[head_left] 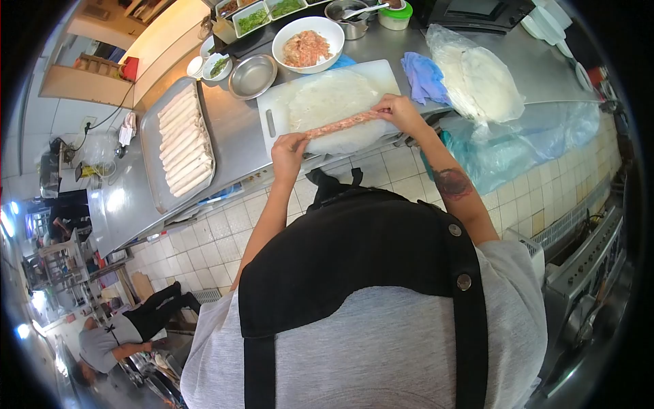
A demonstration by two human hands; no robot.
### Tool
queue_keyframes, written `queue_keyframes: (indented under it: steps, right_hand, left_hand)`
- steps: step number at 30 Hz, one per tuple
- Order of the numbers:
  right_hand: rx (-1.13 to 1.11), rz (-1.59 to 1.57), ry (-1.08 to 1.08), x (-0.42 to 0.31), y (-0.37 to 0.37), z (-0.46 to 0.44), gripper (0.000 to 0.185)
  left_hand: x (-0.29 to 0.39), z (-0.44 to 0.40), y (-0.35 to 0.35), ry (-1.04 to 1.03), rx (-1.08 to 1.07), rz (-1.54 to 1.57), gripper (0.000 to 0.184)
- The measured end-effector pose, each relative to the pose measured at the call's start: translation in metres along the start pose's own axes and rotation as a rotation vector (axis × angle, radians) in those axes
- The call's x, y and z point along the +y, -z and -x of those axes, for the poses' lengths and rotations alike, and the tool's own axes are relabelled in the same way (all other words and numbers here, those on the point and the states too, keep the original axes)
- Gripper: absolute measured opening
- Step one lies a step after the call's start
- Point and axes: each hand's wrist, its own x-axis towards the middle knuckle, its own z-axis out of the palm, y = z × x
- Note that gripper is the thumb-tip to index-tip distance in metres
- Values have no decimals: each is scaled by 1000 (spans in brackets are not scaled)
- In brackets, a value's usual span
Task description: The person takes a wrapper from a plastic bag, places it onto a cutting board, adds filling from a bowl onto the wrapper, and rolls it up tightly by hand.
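A long strip of pinkish minced meat [344, 125] lies slantwise across a thin, pale round wrapper sheet [327, 99] on a white cutting board [383, 73]. My left hand [289, 151] is closed, its fingers pinching the strip's left end. At the other end, my right hand [400, 113] pinches the strip the same way. Whether the fingers also grip the wrapper's edge is hidden. Behind the board stands a white bowl [335, 33] of minced filling. A metal bowl [253, 76] sits just left of it.
A metal tray [158, 178] with several pale rolls [184, 140] is at left. To the right are a blue cloth [424, 76] and bagged wrapper sheets [480, 82]. Plastic sheeting [504, 146] hangs over the counter's front edge. Another person [116, 337] stands farther off, lower left.
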Motion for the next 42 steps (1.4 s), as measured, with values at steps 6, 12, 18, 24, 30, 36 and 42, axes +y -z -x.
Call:
queue_keyframes:
  steps: [6, 12, 18, 24, 30, 36, 42]
  right_hand:
    - [2, -20, 13, -14, 12, 22, 50]
    - [-44, 363, 273, -52, -18, 49, 41]
    - [86, 236, 238, -52, -24, 34, 11]
    - [-77, 254, 236, -52, -11, 35, 10]
    - [-63, 248, 248, -56, -7, 31, 7]
    - [18, 211, 214, -59, 6, -17, 9]
    - [45, 160, 164, -32, -4, -72, 13]
  left_hand:
    - [-3, 15, 4, -52, 79, -110, 21]
    - [16, 35, 10, -213, 65, -119, 38]
    - [46, 27, -18, -353, -50, -80, 40]
    - [37, 24, -33, -374, 6, -110, 12]
    - [39, 20, -29, -392, 36, -64, 14]
    - [56, -12, -12, -341, 169, -81, 20]
    - [49, -14, -21, -380, 147, -65, 34]
